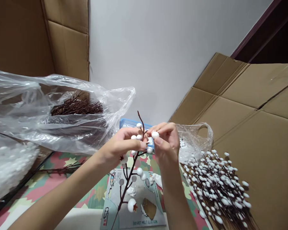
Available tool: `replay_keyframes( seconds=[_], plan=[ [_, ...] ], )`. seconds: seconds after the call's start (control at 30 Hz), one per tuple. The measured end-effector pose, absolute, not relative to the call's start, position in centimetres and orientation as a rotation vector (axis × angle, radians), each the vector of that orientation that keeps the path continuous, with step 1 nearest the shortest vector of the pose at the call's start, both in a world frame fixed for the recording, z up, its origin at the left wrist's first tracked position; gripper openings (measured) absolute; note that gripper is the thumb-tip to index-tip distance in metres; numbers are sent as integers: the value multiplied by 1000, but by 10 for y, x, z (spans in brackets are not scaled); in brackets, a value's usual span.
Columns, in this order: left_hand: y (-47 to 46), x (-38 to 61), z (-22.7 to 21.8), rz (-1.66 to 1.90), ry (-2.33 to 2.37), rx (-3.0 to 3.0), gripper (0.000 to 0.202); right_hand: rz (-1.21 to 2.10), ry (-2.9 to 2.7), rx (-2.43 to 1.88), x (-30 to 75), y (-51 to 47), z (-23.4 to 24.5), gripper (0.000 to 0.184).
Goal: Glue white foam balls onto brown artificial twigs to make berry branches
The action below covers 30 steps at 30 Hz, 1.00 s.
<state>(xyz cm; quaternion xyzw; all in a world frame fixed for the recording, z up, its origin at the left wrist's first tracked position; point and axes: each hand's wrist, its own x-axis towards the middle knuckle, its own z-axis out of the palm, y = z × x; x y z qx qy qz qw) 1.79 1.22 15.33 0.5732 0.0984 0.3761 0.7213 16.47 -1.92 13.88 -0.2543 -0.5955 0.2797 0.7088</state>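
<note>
Cardboard sheets (240, 127): opened out at my right against the white wall (158, 64), apparently as a backing for what lies on them.

Clear plastic bag (19, 99): slumped at my left with its mouth open, which keeps the dark brown twigs (76, 107) inside within reach.

Patterned mat (33, 183): a multicoloured print spread beneath my forearms as the work surface.

Beaded bundle (218, 188): many twigs tipped with white foam balls, piled on the cardboard, away from the bare twigs.

Printed card (115, 204): a hot melt glue gun card lying on the mat, smeared with white and amber patches, probably there to protect the mat.

Blue-rimmed tray (132, 123): behind my hands, holding small white beads close by.

Branch (132, 169): a brown stem set with white foam balls, held up and slightly tilted above the card, clear of the surfaces.

Hands: close together; my left hand (121, 147) grips the branch, and my right hand (165, 143) pinches a white foam ball (155, 134) just beside the stem.
</note>
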Motion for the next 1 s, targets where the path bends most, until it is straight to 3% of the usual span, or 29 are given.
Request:
replay_keyframes(
  seconds=[0.57, 1.0],
  plan=[
    [15, 12, 154, 977, 358, 1548, 22, 501, -1247, -509, 139, -25, 134, 16],
    [15, 11, 155, 1027, 381, 1549, 17, 379, -1283, -513, 136, -23, 128, 18]
  ],
)
